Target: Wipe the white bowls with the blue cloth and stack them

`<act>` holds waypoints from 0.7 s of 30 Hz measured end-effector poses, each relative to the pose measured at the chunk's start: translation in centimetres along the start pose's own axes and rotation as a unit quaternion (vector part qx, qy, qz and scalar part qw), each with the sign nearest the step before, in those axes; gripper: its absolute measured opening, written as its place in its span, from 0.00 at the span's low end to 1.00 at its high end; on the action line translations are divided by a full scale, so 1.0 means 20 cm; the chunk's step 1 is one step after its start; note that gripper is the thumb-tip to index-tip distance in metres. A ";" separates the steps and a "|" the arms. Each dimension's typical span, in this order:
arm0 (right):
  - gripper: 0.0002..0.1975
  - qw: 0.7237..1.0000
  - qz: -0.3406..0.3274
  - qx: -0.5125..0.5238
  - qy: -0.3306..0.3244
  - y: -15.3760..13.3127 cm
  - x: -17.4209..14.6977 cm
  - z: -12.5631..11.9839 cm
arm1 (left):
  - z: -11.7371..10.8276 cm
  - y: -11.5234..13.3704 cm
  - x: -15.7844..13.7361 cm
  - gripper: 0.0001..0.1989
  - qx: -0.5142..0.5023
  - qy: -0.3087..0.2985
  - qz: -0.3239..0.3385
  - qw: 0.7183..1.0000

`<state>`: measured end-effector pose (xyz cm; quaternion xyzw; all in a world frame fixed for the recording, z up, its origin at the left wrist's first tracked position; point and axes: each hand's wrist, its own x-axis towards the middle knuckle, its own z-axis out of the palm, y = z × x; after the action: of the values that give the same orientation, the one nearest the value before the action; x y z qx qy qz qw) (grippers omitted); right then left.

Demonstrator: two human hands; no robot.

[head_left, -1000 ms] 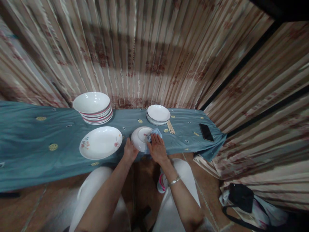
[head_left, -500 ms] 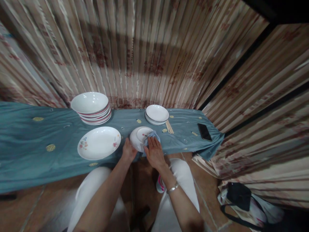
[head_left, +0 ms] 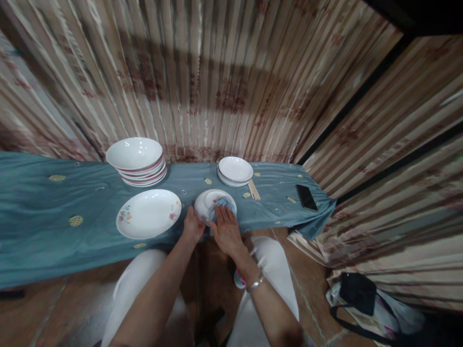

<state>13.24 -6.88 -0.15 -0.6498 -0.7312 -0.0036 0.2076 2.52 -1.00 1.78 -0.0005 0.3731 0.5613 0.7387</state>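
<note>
A white bowl (head_left: 202, 205) with a small flower print rests near the front edge of the cloth-covered table. At its left side, my left hand (head_left: 194, 225) grips the rim, the fingers partly hidden. My right hand (head_left: 227, 230) presses a light blue cloth (head_left: 224, 201) against the bowl's surface, its fingers laid over the cloth. To the left lies an oval white plate (head_left: 148, 214) with flower prints. Behind the bowl is a stack of small white plates (head_left: 236, 169), with several chopsticks (head_left: 254, 191) beside it.
A stack of white bowls (head_left: 134, 153) with red bands stands at the back left of the table. A black phone (head_left: 306, 197) lies near the right end. Pleated curtains (head_left: 217, 86) hang behind. A bag (head_left: 358, 294) sits on the floor at right.
My right hand and the blue cloth have slid a little left across the bowl. My left hand stays on the rim, and the bowl has barely moved.
</note>
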 end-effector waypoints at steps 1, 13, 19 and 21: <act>0.27 1.000 -0.003 0.002 -0.003 0.00 0.00 0.00 | 0.00 0.00 0.00 0.24 0.001 0.001 0.000 1.000; 0.28 0.998 -0.015 0.006 -0.064 -0.05 0.11 -0.03 | 0.01 -0.01 0.00 0.26 -0.015 -0.003 0.009 1.000; 0.30 0.996 -0.020 0.001 -0.087 -0.03 0.20 -0.01 | -0.02 -0.01 0.00 0.23 -0.022 -0.018 0.009 1.000; 0.31 0.995 -0.016 0.001 -0.095 -0.02 0.22 0.00 | -0.03 -0.01 0.01 0.23 -0.023 -0.017 0.007 1.000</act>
<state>12.57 -2.66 1.26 -0.6348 -0.7583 0.0558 0.1374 2.36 -1.07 1.15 -0.0054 0.3471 0.5748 0.7410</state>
